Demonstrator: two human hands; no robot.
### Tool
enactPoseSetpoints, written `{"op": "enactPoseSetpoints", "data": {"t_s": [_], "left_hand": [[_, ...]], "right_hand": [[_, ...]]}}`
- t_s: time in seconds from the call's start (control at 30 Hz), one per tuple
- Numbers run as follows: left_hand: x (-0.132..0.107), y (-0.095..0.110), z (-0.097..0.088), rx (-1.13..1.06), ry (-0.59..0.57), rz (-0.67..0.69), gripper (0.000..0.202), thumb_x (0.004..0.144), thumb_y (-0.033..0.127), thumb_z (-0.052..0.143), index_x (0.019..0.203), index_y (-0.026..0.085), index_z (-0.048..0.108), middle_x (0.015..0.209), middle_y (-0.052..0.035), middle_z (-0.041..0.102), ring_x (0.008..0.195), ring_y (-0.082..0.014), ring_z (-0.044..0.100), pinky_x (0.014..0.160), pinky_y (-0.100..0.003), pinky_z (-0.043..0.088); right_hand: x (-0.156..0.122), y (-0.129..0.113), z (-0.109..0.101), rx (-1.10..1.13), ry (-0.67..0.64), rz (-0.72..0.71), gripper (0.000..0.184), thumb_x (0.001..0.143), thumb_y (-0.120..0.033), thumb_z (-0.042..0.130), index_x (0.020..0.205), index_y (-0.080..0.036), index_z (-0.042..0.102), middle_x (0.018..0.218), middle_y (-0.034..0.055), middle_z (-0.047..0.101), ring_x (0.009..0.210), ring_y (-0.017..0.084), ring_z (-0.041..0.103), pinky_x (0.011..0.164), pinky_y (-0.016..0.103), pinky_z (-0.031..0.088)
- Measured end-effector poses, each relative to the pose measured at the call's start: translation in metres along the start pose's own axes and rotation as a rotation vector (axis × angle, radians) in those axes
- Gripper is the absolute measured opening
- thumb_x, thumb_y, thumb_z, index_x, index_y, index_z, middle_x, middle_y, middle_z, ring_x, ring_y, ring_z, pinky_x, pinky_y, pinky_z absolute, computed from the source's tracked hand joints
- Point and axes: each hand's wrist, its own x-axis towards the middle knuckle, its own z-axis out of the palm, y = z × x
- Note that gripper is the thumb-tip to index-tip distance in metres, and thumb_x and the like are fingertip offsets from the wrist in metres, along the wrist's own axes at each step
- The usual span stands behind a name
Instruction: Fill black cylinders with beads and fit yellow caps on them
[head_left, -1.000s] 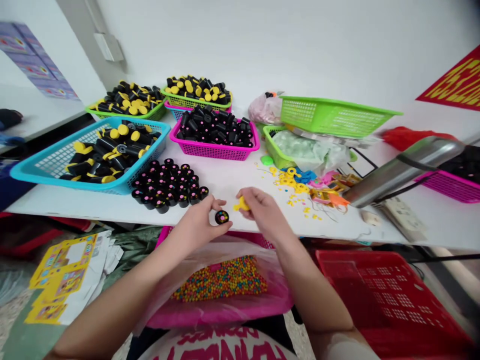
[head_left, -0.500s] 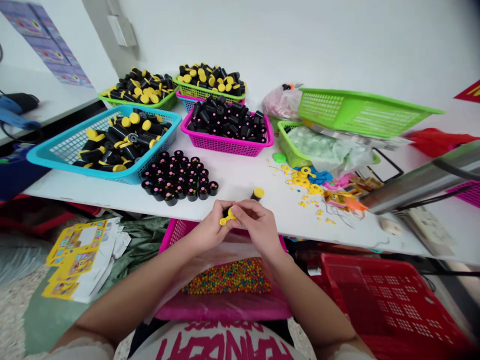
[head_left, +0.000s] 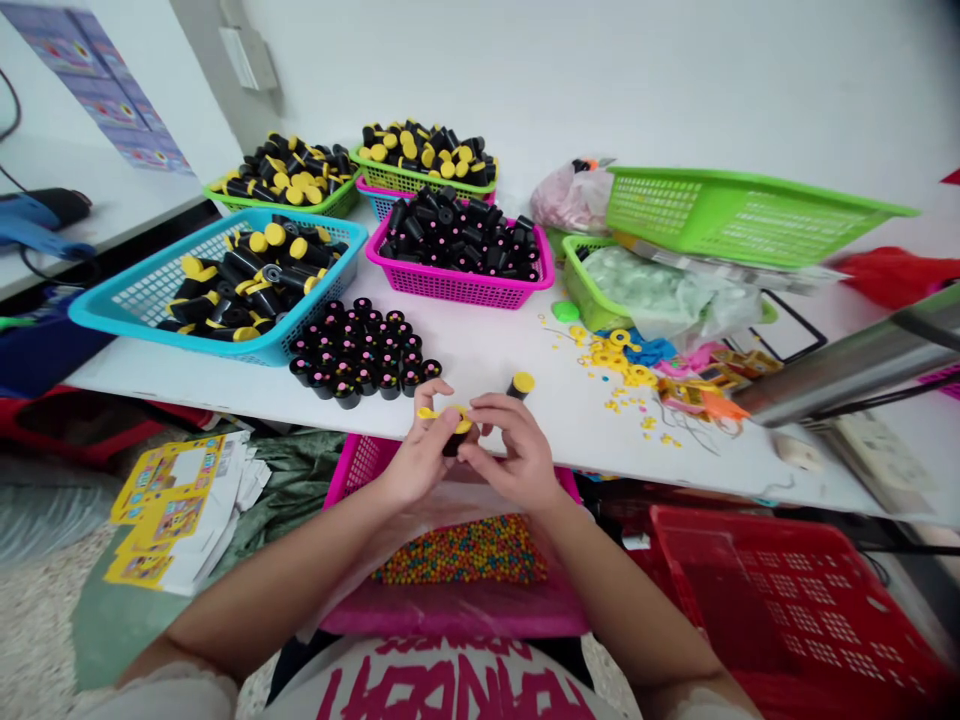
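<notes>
Between my two hands, above the table's front edge, is a small black cylinder with a yellow cap (head_left: pixel 454 442). My left hand (head_left: pixel 421 455) is closed on it from the left, thumb near the yellow part. From the other side, the curled fingers and thumb of my right hand (head_left: pixel 517 455) grip it too. One black cylinder with a yellow top (head_left: pixel 520 385) stands upright just beyond my right hand. To the left stand several open-topped black cylinders (head_left: pixel 360 350) with pink and coloured bits showing. Under my forearms, small coloured balls (head_left: pixel 465 550) lie in a plastic-lined pink basket (head_left: pixel 450 622).
A blue basket (head_left: pixel 105 308) and green baskets (head_left: pixel 337 203) hold capped cylinders; a magenta basket (head_left: pixel 450 288) holds black ones. Loose yellow rings (head_left: pixel 619 350) lie at right near a metal pole (head_left: pixel 825 370). A red crate (head_left: pixel 795 600) sits below right.
The cylinder has turned in my hands, so its black body now shows below the yellow cap. My left index finger has lifted, and my right fingers have spread somewhat.
</notes>
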Motion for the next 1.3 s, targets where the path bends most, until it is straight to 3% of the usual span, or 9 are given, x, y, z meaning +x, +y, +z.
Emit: {"op": "enactPoseSetpoints", "data": {"t_s": [0.1, 0.2, 0.43, 0.6, 0.83, 0.97, 1.1, 1.2, 1.3], "left_hand": [[-0.001, 0.0, 0.009, -0.168, 0.027, -0.067, 0.043, 0.088, 0.062, 0.055, 0.108, 0.031, 0.031, 0.06, 0.0094, 0.047, 0.054, -0.0104, 0.045, 0.054, -0.02, 0.034], [0.0, 0.0, 0.014, -0.241, 0.065, -0.133, 0.041, 0.089, 0.062, 0.053, 0.108, 0.03, 0.035, 0.056, 0.0094, 0.043, 0.054, -0.0108, 0.045, 0.059, -0.021, 0.039], [-0.001, 0.009, 0.013, -0.319, 0.149, -0.249, 0.044, 0.08, 0.046, 0.059, 0.115, 0.029, 0.038, 0.08, 0.0045, 0.053, 0.064, -0.0121, 0.052, 0.059, -0.026, 0.046], [-0.004, 0.011, 0.014, -0.329, 0.132, -0.307, 0.047, 0.076, 0.043, 0.057, 0.116, 0.027, 0.039, 0.082, 0.0026, 0.051, 0.061, -0.0124, 0.051, 0.042, -0.018, 0.03], [-0.003, 0.01, 0.017, -0.367, 0.148, -0.372, 0.034, 0.083, 0.033, 0.054, 0.115, 0.023, 0.045, 0.085, 0.0001, 0.055, 0.069, -0.0135, 0.054, 0.052, -0.021, 0.041], [-0.001, 0.007, 0.016, -0.405, 0.134, -0.336, 0.042, 0.087, 0.041, 0.061, 0.12, 0.023, 0.042, 0.088, 0.0001, 0.057, 0.075, -0.0147, 0.058, 0.064, -0.025, 0.048], [0.0, 0.008, 0.001, -0.083, -0.108, -0.265, 0.05, 0.086, 0.054, 0.062, 0.119, 0.021, 0.045, 0.081, 0.0012, 0.058, 0.075, -0.0149, 0.057, 0.068, -0.028, 0.048], [-0.001, 0.012, -0.013, 0.441, -0.304, -0.256, 0.031, 0.09, 0.046, 0.059, 0.103, 0.018, 0.054, 0.079, 0.0006, 0.06, 0.075, -0.0145, 0.056, 0.071, -0.029, 0.047], [-0.002, 0.015, -0.019, 0.784, -0.423, -0.269, 0.025, 0.092, 0.042, 0.051, 0.089, 0.018, 0.058, 0.08, -0.0007, 0.061, 0.075, -0.0158, 0.054, 0.07, -0.03, 0.046]], "right_hand": [[0.001, 0.004, -0.006, -0.056, -0.169, -0.168, 0.046, 0.076, -0.038, 0.08, 0.117, -0.031, 0.061, 0.126, 0.0074, 0.064, 0.12, 0.025, 0.06, 0.103, 0.046, 0.05], [0.0, 0.006, -0.005, -0.101, -0.234, -0.213, 0.059, 0.076, -0.036, 0.08, 0.127, -0.031, 0.052, 0.129, 0.0094, 0.06, 0.121, 0.026, 0.059, 0.103, 0.047, 0.05], [-0.005, 0.005, 0.0, -0.148, -0.186, -0.258, 0.055, 0.08, -0.011, 0.061, 0.131, -0.03, 0.049, 0.129, 0.0086, 0.058, 0.122, 0.024, 0.057, 0.103, 0.047, 0.05], [-0.008, 0.003, 0.002, -0.109, -0.147, -0.293, 0.064, 0.071, -0.005, 0.053, 0.13, -0.03, 0.048, 0.125, 0.0083, 0.058, 0.118, 0.025, 0.058, 0.1, 0.046, 0.052], [-0.011, 0.002, 0.006, -0.164, -0.11, -0.276, 0.066, 0.063, -0.004, 0.048, 0.125, -0.028, 0.046, 0.116, 0.009, 0.06, 0.113, 0.026, 0.059, 0.095, 0.046, 0.054], [-0.009, 0.006, 0.003, -0.232, -0.084, -0.28, 0.065, 0.065, -0.004, 0.047, 0.126, -0.027, 0.046, 0.122, 0.0098, 0.058, 0.115, 0.026, 0.059, 0.09, 0.044, 0.056], [-0.006, 0.005, -0.002, -0.309, -0.114, -0.309, 0.064, 0.071, -0.011, 0.056, 0.132, -0.025, 0.04, 0.125, 0.0132, 0.053, 0.119, 0.028, 0.054, 0.095, 0.049, 0.053], [-0.006, -0.001, -0.006, -0.494, -0.228, -0.285, 0.07, 0.07, -0.022, 0.067, 0.135, -0.021, 0.041, 0.124, 0.016, 0.049, 0.119, 0.033, 0.048, 0.099, 0.054, 0.047], [-0.006, -0.006, -0.007, -0.553, -0.349, -0.298, 0.057, 0.066, -0.021, 0.068, 0.121, -0.022, 0.051, 0.114, 0.0112, 0.056, 0.109, 0.031, 0.052, 0.099, 0.053, 0.046]]}}
